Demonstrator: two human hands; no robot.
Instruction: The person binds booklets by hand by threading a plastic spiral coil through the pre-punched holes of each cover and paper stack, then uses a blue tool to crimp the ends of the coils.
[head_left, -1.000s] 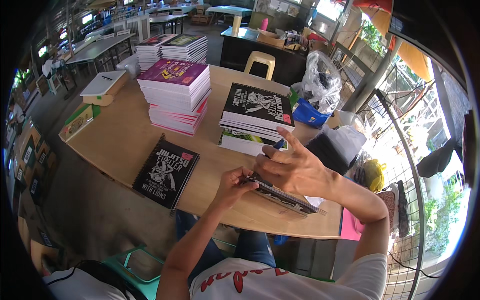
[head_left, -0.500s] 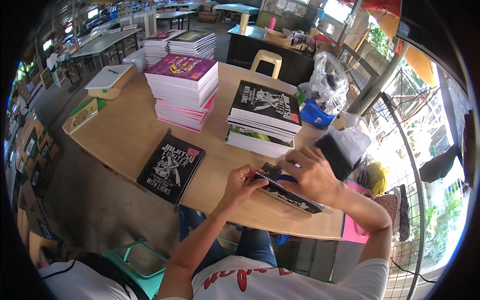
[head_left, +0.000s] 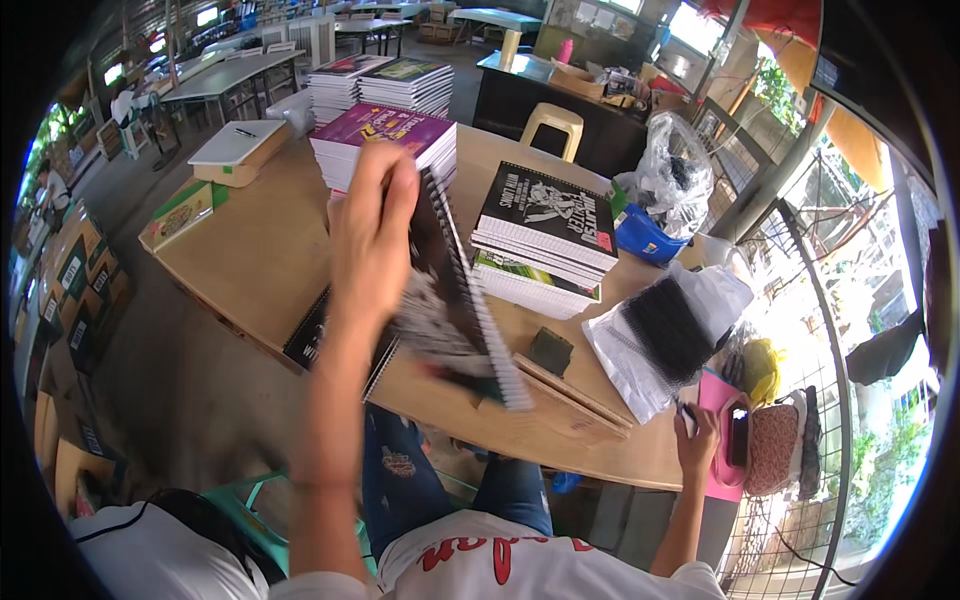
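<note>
My left hand [head_left: 375,235] is closed on the top edge of a black spiral-bound book [head_left: 450,300], raised over the table and blurred by motion. Behind my left forearm, another black spiral-bound book [head_left: 305,335] lies partly hidden on the table. At the table's right edge, my right hand [head_left: 697,440] is closed around a small dark-and-light object I cannot make out. Between the hands are a long wooden strip [head_left: 575,395] and a small dark green block [head_left: 550,352]. A bundle of black plastic coils [head_left: 665,330] rests on white plastic nearby.
A stack of black-covered books [head_left: 545,215] stands ahead, with a purple-topped stack [head_left: 435,145] to its left. Beyond the right corner are a blue container [head_left: 650,235], a clear bag [head_left: 680,170] and a pink bag [head_left: 735,440]. A person sits close at left.
My left hand has lifted the book from the near edge up and to the left. My right hand has left the book and moved down to the table's right edge.
</note>
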